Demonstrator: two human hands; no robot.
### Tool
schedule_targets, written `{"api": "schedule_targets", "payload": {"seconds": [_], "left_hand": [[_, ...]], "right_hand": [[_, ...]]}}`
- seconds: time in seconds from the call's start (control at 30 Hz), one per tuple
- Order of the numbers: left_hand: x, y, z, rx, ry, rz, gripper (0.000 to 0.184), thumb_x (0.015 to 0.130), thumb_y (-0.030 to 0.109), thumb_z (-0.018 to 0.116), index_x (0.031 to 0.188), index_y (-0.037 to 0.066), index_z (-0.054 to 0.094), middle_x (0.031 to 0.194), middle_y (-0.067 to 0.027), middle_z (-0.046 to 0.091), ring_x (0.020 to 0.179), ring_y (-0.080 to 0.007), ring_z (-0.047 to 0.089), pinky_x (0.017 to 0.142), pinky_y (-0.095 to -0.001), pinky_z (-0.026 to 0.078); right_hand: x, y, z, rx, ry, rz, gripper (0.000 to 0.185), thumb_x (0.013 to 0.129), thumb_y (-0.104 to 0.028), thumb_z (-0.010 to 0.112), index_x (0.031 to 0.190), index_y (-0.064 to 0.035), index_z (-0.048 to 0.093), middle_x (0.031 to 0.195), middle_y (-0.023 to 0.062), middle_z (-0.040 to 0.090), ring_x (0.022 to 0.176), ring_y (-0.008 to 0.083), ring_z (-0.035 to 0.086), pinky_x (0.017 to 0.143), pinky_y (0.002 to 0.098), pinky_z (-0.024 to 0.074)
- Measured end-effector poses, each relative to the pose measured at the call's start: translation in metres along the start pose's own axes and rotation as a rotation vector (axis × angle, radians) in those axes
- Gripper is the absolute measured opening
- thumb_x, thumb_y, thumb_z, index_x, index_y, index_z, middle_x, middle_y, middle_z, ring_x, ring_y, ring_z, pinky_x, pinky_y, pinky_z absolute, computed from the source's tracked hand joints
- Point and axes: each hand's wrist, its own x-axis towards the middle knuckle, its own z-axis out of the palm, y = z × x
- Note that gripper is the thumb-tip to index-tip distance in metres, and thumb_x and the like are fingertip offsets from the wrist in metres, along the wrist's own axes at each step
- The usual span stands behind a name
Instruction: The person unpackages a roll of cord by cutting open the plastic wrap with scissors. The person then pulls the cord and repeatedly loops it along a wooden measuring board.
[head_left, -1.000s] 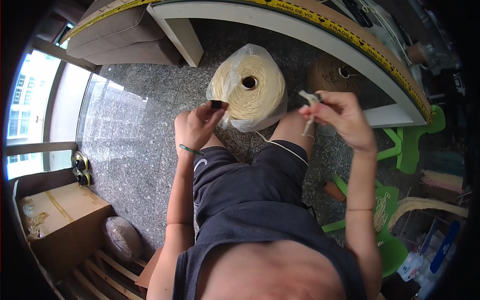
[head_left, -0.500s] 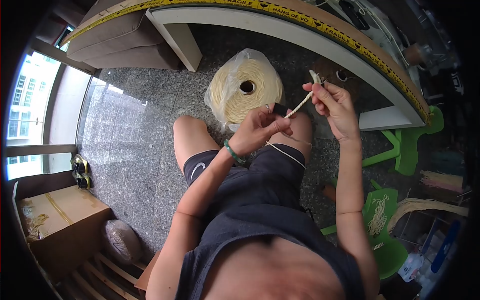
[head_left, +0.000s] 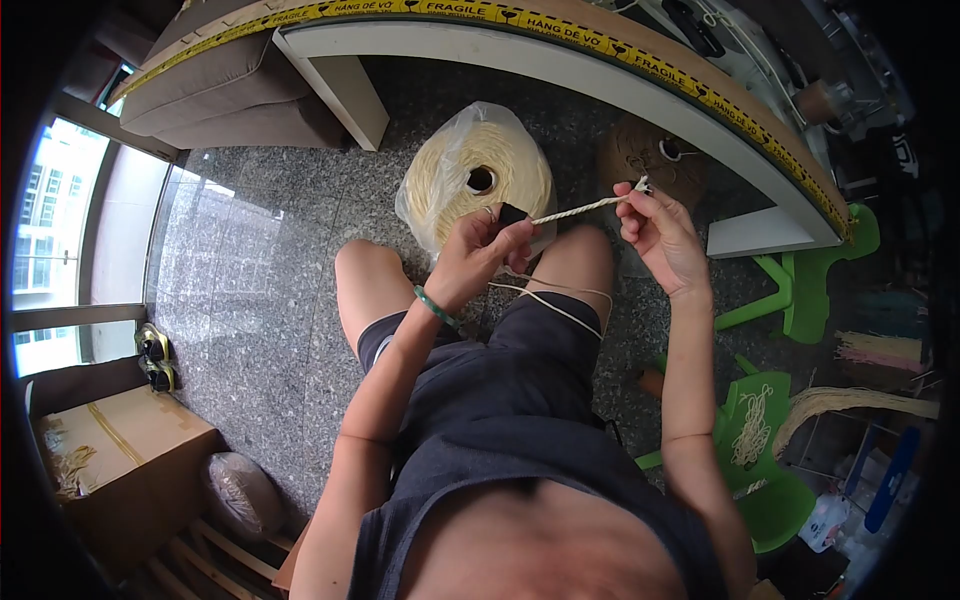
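A short twisted cream rope point(head_left: 580, 209) is stretched almost level between my two hands. My left hand point(head_left: 475, 250), with a green bangle point(head_left: 437, 306) at its wrist, pinches the rope's left part. A small black object point(head_left: 513, 215) shows at those fingers; its kind I cannot make out. My right hand point(head_left: 662, 235) is closed on the rope's other end, where a frayed tip sticks up above the fingers. Thin loose strands point(head_left: 570, 318) trail from the left hand across my thigh. Beyond my left hand, a big roll of cream cord point(head_left: 450, 165) stands in clear plastic on the floor.
A table point(head_left: 470, 35) edged with yellow FRAGILE tape spans the far side. A brown roll point(head_left: 640, 165) sits beneath it. Green plastic stools point(head_left: 775, 505) stand at right, one bearing loose cord point(head_left: 752, 425). At left are a cardboard box point(head_left: 125, 440) and a wrapped bundle point(head_left: 243, 492).
The rope has gone from a steep slant to nearly level and a longer stretch shows. My left hand moved left, and my right hand dropped slightly. The camera view shifted a little.
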Motion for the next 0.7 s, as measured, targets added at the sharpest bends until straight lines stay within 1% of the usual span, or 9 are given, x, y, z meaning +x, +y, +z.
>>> {"api": "schedule_targets", "payload": {"seconds": [0.1, 0.23, 0.37, 0.43, 0.5, 0.57, 0.63, 0.67, 0.7], "left_hand": [[0.000, 0.003, 0.004, -0.063, 0.051, -0.057, 0.028, 0.084, 0.022, 0.050, 0.093, -0.005, 0.052, 0.070, -0.0046, 0.055, 0.057, -0.0060, 0.051, 0.049, -0.0187, 0.042], [0.004, 0.012, 0.017, -0.088, 0.015, -0.102, 0.032, 0.084, 0.025, 0.050, 0.096, -0.004, 0.050, 0.073, -0.0043, 0.055, 0.054, -0.0051, 0.050, 0.046, -0.0176, 0.041], [0.015, 0.004, 0.017, 0.041, -0.066, -0.048, 0.028, 0.082, 0.026, 0.054, 0.084, -0.003, 0.055, 0.067, -0.0014, 0.055, 0.048, -0.0040, 0.048, 0.044, -0.0169, 0.039], [0.015, 0.008, 0.018, 0.066, 0.008, 0.018, 0.024, 0.081, 0.023, 0.057, 0.077, -0.001, 0.056, 0.064, -0.0009, 0.055, 0.050, -0.0021, 0.047, 0.043, -0.0166, 0.037], [0.013, 0.013, 0.015, 0.055, 0.026, -0.004, 0.023, 0.081, 0.021, 0.057, 0.075, -0.001, 0.055, 0.063, -0.0002, 0.054, 0.051, -0.0014, 0.046, 0.044, -0.0166, 0.037], [0.012, 0.012, 0.012, 0.046, 0.046, -0.027, 0.022, 0.081, 0.020, 0.057, 0.074, -0.001, 0.055, 0.061, 0.0005, 0.053, 0.052, -0.0006, 0.045, 0.044, -0.0166, 0.036], [0.012, 0.006, 0.009, 0.182, 0.071, 0.090, 0.023, 0.081, 0.019, 0.056, 0.071, -0.001, 0.053, 0.059, 0.0027, 0.050, 0.052, -0.0011, 0.042, 0.044, -0.0180, 0.034], [0.013, 0.002, 0.007, 0.182, 0.072, 0.089, 0.023, 0.081, 0.019, 0.056, 0.071, -0.001, 0.053, 0.059, 0.0027, 0.050, 0.052, -0.0011, 0.042, 0.044, -0.0180, 0.034], [0.013, -0.003, 0.006, 0.224, 0.065, 0.104, 0.021, 0.081, 0.019, 0.056, 0.077, -0.002, 0.056, 0.063, 0.0015, 0.053, 0.055, -0.0018, 0.044, 0.048, -0.0176, 0.035]], "right_hand": [[0.001, 0.000, 0.002, 0.005, 0.004, 0.010, 0.019, 0.079, -0.014, 0.055, 0.091, 0.0001, 0.059, 0.072, 0.0030, 0.057, 0.058, 0.0030, 0.047, 0.052, 0.0149, 0.0379], [0.002, -0.001, 0.011, -0.045, -0.014, 0.016, 0.021, 0.081, -0.018, 0.055, 0.090, -0.0001, 0.058, 0.073, 0.0034, 0.058, 0.057, 0.0031, 0.047, 0.053, 0.0152, 0.0374], [0.004, -0.005, 0.018, -0.059, -0.047, -0.015, 0.034, 0.084, -0.032, 0.047, 0.094, -0.0002, 0.056, 0.073, 0.0041, 0.058, 0.057, 0.0037, 0.045, 0.053, 0.0167, 0.0359], [0.006, -0.007, 0.018, -0.052, -0.028, -0.012, 0.040, 0.085, -0.037, 0.044, 0.096, -0.0002, 0.055, 0.073, 0.0043, 0.058, 0.057, 0.0039, 0.045, 0.053, 0.0172, 0.0353], [0.007, -0.007, 0.012, -0.036, 0.035, -0.049, 0.046, 0.086, -0.042, 0.040, 0.100, -0.0001, 0.052, 0.074, 0.0045, 0.057, 0.058, 0.0039, 0.044, 0.053, 0.0176, 0.0351], [0.007, -0.008, 0.008, -0.048, 0.049, -0.049, 0.046, 0.086, -0.042, 0.038, 0.101, 0.0004, 0.051, 0.075, 0.0043, 0.057, 0.058, 0.0035, 0.044, 0.053, 0.0174, 0.0349], [0.007, -0.005, 0.005, -0.146, 0.141, -0.141, 0.041, 0.087, -0.037, 0.038, 0.098, -0.0009, 0.053, 0.075, 0.0035, 0.057, 0.058, 0.0031, 0.043, 0.053, 0.0169, 0.0343], [0.007, -0.004, 0.006, -0.145, 0.141, -0.139, 0.041, 0.087, -0.037, 0.038, 0.098, -0.0009, 0.053, 0.075, 0.0035, 0.057, 0.058, 0.0031, 0.043, 0.053, 0.0169, 0.0343], [0.007, -0.003, 0.008, -0.228, 0.170, -0.199, 0.035, 0.087, -0.032, 0.041, 0.096, -0.0008, 0.055, 0.076, 0.0030, 0.057, 0.061, 0.0038, 0.045, 0.055, 0.0174, 0.0357]]}}
